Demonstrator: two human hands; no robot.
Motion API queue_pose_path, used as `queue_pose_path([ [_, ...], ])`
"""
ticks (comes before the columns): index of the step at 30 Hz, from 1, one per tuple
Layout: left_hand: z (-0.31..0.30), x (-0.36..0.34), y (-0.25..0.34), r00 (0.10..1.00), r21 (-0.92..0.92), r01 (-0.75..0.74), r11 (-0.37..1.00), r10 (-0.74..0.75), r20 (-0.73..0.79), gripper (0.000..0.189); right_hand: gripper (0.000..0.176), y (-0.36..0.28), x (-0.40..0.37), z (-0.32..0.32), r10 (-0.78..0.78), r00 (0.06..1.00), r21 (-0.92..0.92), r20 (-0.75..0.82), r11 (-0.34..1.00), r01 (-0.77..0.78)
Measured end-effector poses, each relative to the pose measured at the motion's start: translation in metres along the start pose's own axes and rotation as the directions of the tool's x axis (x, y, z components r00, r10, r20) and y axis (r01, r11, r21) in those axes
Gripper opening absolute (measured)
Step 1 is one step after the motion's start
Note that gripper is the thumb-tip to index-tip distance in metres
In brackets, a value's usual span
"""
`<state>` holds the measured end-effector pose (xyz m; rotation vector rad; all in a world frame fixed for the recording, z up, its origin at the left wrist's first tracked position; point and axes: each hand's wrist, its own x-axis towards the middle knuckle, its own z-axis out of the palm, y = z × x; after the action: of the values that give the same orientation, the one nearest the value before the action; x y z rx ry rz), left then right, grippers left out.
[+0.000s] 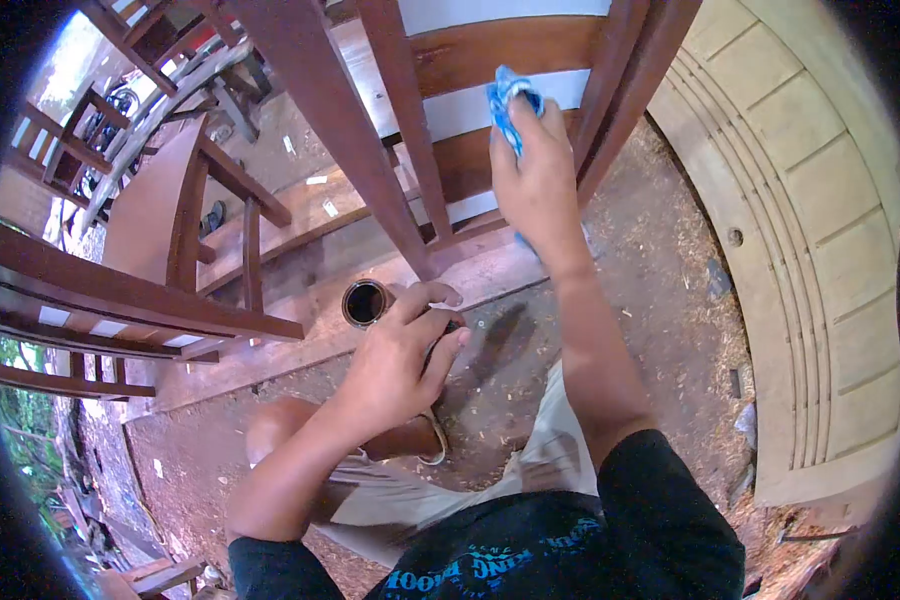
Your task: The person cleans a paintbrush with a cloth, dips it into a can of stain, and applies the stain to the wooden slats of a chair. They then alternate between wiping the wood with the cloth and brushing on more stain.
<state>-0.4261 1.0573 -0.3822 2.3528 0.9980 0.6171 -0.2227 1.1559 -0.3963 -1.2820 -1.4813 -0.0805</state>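
Your right hand (536, 180) is closing its fingers and thumb around a crumpled blue-and-white cloth (506, 100), and is holding it at the slats of the upright brown wooden frame (510, 60), beyond and to the right of the jar (365, 302). The jar is standing open on the wooden board (315, 305) and is containing dark liquid. Your left hand (405, 355) is hovering just beside the jar, on its right and nearer to you; its fingers are curving, half open, and its thumb is pointing forward. A small dark patch is showing between thumb and fingers; you cannot tell whether that hand is gripping anything. To the left of the jar, a curved brown wooden piece (130, 290) is extending toward it. Well to the right of the jar, a pale panelled door (800, 250) is lying beside the shavings-strewn ground (660, 300).
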Motion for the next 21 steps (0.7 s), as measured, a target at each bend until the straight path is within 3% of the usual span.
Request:
queue_pose_path([
  [6,-0.006,-0.005,-0.001,1.000,-0.004,-0.002,1.000,0.002,-0.010,0.014,0.030,-0.001,0.031,0.023,0.001,0.998,-0.083,-0.063,0.997,-0.006],
  [9,-0.010,-0.005,0.000,1.000,0.014,-0.002,1.000,0.002,-0.009,0.014,0.031,-0.013,0.028,0.027,0.095,0.995,-0.099,0.003,0.991,-0.094],
  [13,-0.006,-0.007,-0.005,1.000,-0.046,-0.006,0.999,0.006,-0.018,0.014,0.028,-0.009,0.027,0.033,0.023,0.990,-0.056,-0.139,0.998,-0.031],
  [16,-0.005,-0.007,-0.007,0.999,-0.049,-0.020,0.999,0.018,-0.026,0.015,0.023,-0.020,0.026,0.037,0.016,1.000,0.002,-0.024,1.000,-0.016],
  [21,-0.005,-0.008,-0.008,0.999,-0.050,-0.032,0.998,0.030,-0.040,0.016,0.022,-0.019,0.028,0.038,0.021,0.995,0.013,-0.099,1.000,-0.020],
])
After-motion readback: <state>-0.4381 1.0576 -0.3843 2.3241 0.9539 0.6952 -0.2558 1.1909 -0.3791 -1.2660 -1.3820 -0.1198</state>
